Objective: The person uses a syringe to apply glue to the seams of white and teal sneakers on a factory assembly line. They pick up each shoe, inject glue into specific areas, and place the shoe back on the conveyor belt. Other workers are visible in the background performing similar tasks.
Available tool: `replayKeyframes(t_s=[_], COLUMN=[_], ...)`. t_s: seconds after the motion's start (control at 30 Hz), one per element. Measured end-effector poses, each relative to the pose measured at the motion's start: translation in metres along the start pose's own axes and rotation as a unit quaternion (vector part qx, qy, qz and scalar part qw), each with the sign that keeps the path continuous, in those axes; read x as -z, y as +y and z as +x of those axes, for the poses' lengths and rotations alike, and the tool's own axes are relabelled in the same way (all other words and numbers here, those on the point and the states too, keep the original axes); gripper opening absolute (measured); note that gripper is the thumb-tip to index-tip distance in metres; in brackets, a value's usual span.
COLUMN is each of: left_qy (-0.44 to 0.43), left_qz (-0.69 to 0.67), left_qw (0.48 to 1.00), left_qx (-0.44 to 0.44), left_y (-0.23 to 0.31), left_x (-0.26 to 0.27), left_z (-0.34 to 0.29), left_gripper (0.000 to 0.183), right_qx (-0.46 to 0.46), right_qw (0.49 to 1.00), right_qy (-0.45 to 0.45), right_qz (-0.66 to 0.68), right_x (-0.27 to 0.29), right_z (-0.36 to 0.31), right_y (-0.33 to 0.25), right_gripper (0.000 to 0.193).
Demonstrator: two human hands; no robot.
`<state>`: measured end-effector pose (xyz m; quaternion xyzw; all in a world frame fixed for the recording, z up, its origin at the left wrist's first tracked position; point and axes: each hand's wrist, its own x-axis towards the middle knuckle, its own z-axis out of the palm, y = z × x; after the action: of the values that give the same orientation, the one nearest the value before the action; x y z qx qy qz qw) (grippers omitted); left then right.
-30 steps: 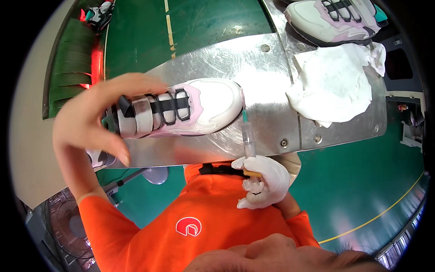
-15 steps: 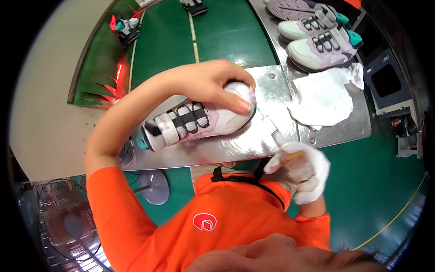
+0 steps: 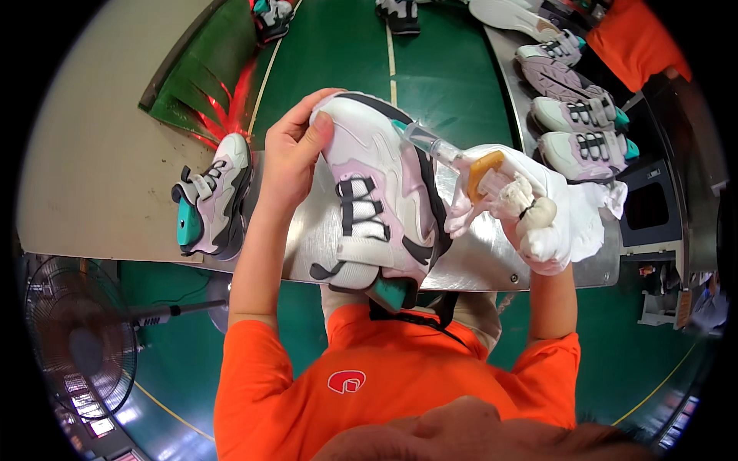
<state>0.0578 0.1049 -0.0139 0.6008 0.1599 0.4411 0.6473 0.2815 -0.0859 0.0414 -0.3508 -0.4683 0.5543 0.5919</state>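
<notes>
My left hand grips the toe end of a white and pale pink sneaker with black straps and a teal heel, held up over the metal table. My right hand, in a white glove, holds a clear syringe with an orange plunger end. The syringe's tip touches the sneaker's side near the sole. A white cloth is bunched in that same gloved hand.
A matching sneaker lies on its side at the table's left end. Several more sneakers stand in a row at the upper right, beside a person in orange. A fan stands lower left on the green floor.
The sneaker has been lifted off the table and turned toe-up toward me. My gloved right hand has risen from the table edge and brought the syringe against the shoe's side.
</notes>
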Motion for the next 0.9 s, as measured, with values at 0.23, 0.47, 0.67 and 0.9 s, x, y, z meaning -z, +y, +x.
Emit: replayKeyframes(t_s=[0.23,0.47,0.67,0.9], left_qy=[0.128,0.143,0.158,0.152], left_qz=[-0.059,-0.077,-0.077,-0.080], left_qw=[0.988,0.982,0.978,0.980], left_qx=[0.069,0.098,0.115,0.098], left_y=[-0.037,-0.047,-0.045,-0.049], left_x=[0.028,0.033,0.029,0.027], left_z=[-0.010,-0.009,-0.008,-0.003], left_gripper=[0.041,0.038,0.036,0.034], right_qx=[-0.050,-0.041,-0.086,-0.087], right_qw=[0.994,0.986,0.989,0.985], right_qy=[0.020,0.100,0.086,0.129], right_qz=[0.098,0.127,0.085,0.078], right_x=[0.018,0.051,0.032,0.049], right_z=[0.012,-0.023,-0.016,-0.045], right_y=[0.054,0.093,0.051,0.055], right_gripper=[0.088,0.084,0.100,0.103])
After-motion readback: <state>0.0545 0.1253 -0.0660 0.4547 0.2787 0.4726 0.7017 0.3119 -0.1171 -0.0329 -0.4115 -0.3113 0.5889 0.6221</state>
